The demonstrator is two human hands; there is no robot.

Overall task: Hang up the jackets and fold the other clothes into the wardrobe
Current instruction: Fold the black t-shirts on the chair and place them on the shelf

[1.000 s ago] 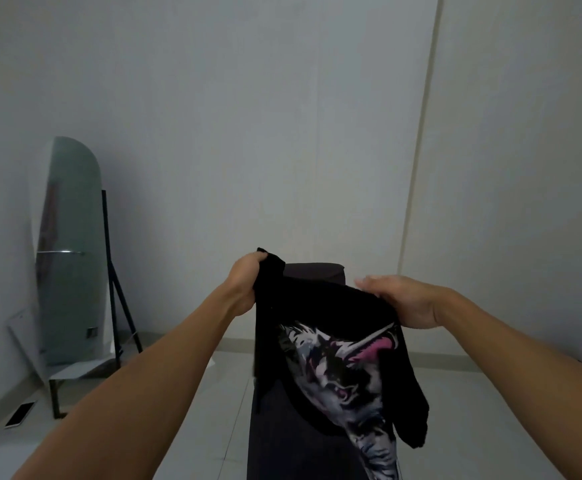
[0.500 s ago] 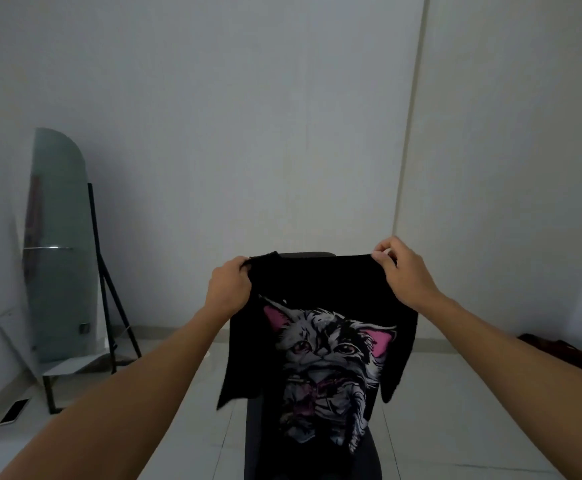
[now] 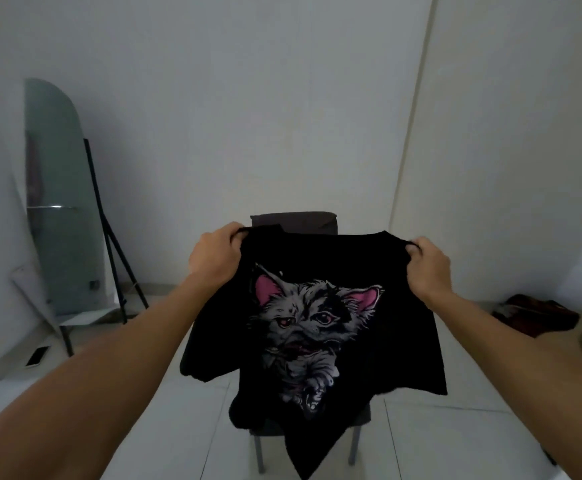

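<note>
1. Since half a second ago, both hands are drawing farther apart, and the black T-shirt is hanging wider and flatter, its cat print now facing the camera squarely.
2. That shirt is hanging in the air in front of a dark chair, covering most of the seat; its lower hem is drooping to a point between the chair legs.
3. Curled fingers of the left hand are pinching the shirt's left shoulder edge.
4. Likewise, the right hand is gripping the right shoulder, fingers bunched round a fold of cloth.
5. Off to the left, a tall mirror is leaning on a black stand by the wall, and a phone is lying on the pale floor near it.
6. At the right edge, dark clothes are lying in a heap.
</note>
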